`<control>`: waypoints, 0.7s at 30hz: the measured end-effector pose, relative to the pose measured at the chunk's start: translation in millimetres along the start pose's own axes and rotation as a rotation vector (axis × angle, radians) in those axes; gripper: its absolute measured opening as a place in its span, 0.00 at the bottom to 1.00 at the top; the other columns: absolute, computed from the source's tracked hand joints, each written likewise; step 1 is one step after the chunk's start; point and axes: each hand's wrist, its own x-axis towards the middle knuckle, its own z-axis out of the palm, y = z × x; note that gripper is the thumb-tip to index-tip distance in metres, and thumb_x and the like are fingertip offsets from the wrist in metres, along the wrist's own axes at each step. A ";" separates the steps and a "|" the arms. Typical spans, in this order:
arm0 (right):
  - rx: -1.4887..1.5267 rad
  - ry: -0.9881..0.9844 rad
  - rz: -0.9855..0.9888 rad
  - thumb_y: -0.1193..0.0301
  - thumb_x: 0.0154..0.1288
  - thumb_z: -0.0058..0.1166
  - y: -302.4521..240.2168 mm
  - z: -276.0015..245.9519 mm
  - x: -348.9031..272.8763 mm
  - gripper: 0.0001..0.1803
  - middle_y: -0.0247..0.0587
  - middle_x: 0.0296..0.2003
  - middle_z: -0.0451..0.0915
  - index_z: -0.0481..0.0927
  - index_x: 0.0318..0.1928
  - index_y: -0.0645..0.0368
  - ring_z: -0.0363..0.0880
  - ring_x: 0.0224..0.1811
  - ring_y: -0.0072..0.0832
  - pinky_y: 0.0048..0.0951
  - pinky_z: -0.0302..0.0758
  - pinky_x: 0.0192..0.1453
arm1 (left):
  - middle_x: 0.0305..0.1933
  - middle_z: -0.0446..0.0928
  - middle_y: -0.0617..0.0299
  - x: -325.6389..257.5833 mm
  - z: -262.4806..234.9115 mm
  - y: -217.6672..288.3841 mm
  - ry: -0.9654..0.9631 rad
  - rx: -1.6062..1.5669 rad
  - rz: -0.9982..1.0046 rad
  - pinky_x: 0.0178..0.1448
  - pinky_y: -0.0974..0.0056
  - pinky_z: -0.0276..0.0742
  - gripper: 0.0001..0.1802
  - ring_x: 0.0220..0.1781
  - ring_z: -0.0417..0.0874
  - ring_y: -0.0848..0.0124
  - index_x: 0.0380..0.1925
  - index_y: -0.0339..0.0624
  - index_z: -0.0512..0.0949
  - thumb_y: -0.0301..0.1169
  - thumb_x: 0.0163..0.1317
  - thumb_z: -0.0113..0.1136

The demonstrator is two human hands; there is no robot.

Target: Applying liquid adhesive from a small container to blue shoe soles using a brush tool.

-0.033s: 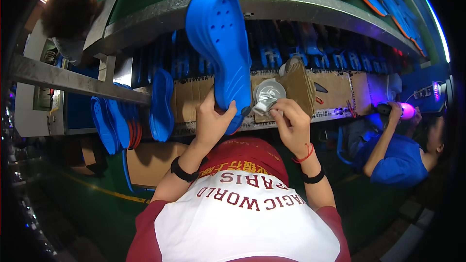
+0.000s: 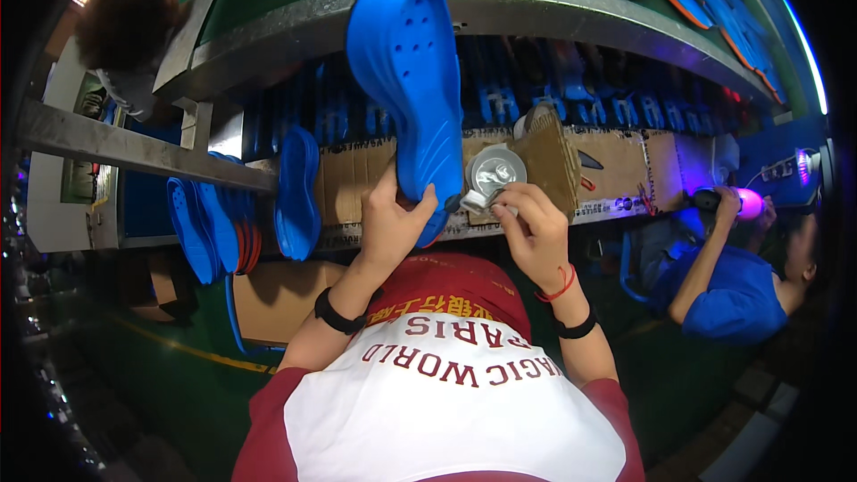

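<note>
A long blue shoe sole stands nearly upright in front of me, its holed end at the top. My left hand grips its lower end, thumb across the face. Beside that end, my right hand is closed in a pinch on a small pale piece, which I cannot make out clearly. A small dark bit shows between this piece and the edge of the sole. Just beyond my right fingers is a round cup with shiny grey-white contents.
Cardboard covers the bench, with a knife on it. Several blue soles stand at the left. A metal-edged green conveyor runs across the back. A person in blue works at the right.
The sole has shifted slightly to the right. My right hand has moved a little left, and the pale piece now covers less of the cup.
</note>
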 end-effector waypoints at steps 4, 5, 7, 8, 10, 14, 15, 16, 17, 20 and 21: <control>-0.096 -0.014 -0.077 0.78 0.55 0.60 -4.2 8.0 0.3 0.06 0.42 0.35 0.79 0.79 0.35 0.60 0.80 0.28 0.38 0.31 0.76 0.30 | 0.29 0.82 0.55 0.0 3.3 4.0 0.013 0.088 0.092 0.32 0.70 0.77 0.17 0.26 0.81 0.76 0.42 0.29 0.75 0.23 0.52 0.64; -0.158 -0.010 -0.114 0.77 0.56 0.60 -4.0 9.7 0.3 0.06 0.42 0.35 0.79 0.79 0.35 0.60 0.80 0.28 0.39 0.32 0.76 0.30 | 0.28 0.82 0.55 -0.6 3.4 3.6 0.024 0.115 0.128 0.30 0.70 0.77 0.17 0.25 0.81 0.75 0.42 0.28 0.75 0.24 0.52 0.65; -0.173 -0.024 -0.116 0.77 0.56 0.60 -8.9 9.5 1.8 0.06 0.42 0.35 0.79 0.79 0.35 0.60 0.81 0.28 0.39 0.32 0.77 0.30 | 0.28 0.82 0.54 -1.5 1.6 8.7 0.008 0.140 0.104 0.30 0.69 0.78 0.18 0.25 0.82 0.75 0.42 0.28 0.76 0.24 0.52 0.65; -0.192 -0.037 -0.117 0.76 0.56 0.60 -10.5 9.3 2.0 0.06 0.42 0.34 0.79 0.79 0.35 0.59 0.81 0.28 0.39 0.33 0.77 0.30 | 0.28 0.82 0.54 -2.0 1.0 11.3 -0.009 0.161 0.082 0.31 0.69 0.78 0.18 0.25 0.82 0.74 0.43 0.28 0.76 0.24 0.51 0.65; -0.175 -0.049 -0.120 0.76 0.56 0.60 -9.6 10.3 2.0 0.06 0.42 0.34 0.79 0.79 0.35 0.59 0.81 0.28 0.39 0.33 0.77 0.30 | 0.28 0.82 0.50 -3.1 1.1 14.4 -0.020 0.166 0.115 0.31 0.67 0.79 0.22 0.26 0.84 0.69 0.49 0.28 0.73 0.23 0.52 0.63; -0.126 -0.072 -0.107 0.76 0.56 0.60 -9.4 10.9 1.6 0.06 0.42 0.35 0.79 0.79 0.35 0.60 0.81 0.28 0.40 0.33 0.77 0.30 | 0.28 0.81 0.46 -3.8 2.4 11.3 -0.021 0.144 0.203 0.32 0.65 0.81 0.27 0.27 0.86 0.63 0.55 0.28 0.70 0.22 0.53 0.61; -0.125 -0.073 -0.108 0.76 0.56 0.60 -10.1 10.9 1.7 0.06 0.42 0.35 0.79 0.79 0.35 0.60 0.81 0.28 0.40 0.33 0.77 0.30 | 0.28 0.81 0.46 -4.5 2.2 11.1 -0.020 0.144 0.203 0.32 0.65 0.81 0.27 0.27 0.86 0.63 0.55 0.28 0.70 0.22 0.53 0.61; -0.115 -0.066 -0.096 0.76 0.56 0.60 -11.0 10.8 1.9 0.06 0.42 0.35 0.79 0.79 0.35 0.60 0.81 0.28 0.40 0.33 0.77 0.30 | 0.29 0.81 0.46 -5.6 1.9 11.2 -0.028 0.151 0.176 0.33 0.65 0.81 0.27 0.28 0.86 0.63 0.56 0.28 0.70 0.22 0.53 0.60; -0.105 -0.059 -0.086 0.76 0.56 0.60 -11.5 10.8 2.4 0.06 0.41 0.35 0.80 0.79 0.35 0.60 0.81 0.28 0.40 0.33 0.77 0.30 | 0.29 0.81 0.45 -6.2 1.7 11.1 -0.034 0.157 0.150 0.34 0.65 0.81 0.27 0.29 0.86 0.62 0.56 0.28 0.70 0.22 0.53 0.60; -0.122 -0.078 -0.088 0.75 0.56 0.60 -9.7 12.0 0.5 0.06 0.41 0.35 0.80 0.79 0.35 0.60 0.81 0.28 0.40 0.34 0.77 0.30 | 0.30 0.82 0.53 -7.4 2.9 9.2 -0.006 0.131 0.140 0.33 0.70 0.79 0.21 0.28 0.83 0.74 0.47 0.29 0.74 0.25 0.53 0.65; -0.121 -0.079 -0.089 0.75 0.56 0.60 -10.6 11.6 0.7 0.06 0.41 0.35 0.80 0.79 0.35 0.60 0.81 0.28 0.40 0.34 0.77 0.30 | 0.30 0.82 0.53 -7.8 2.8 7.5 -0.005 0.131 0.140 0.33 0.70 0.79 0.21 0.28 0.83 0.74 0.47 0.29 0.74 0.25 0.53 0.65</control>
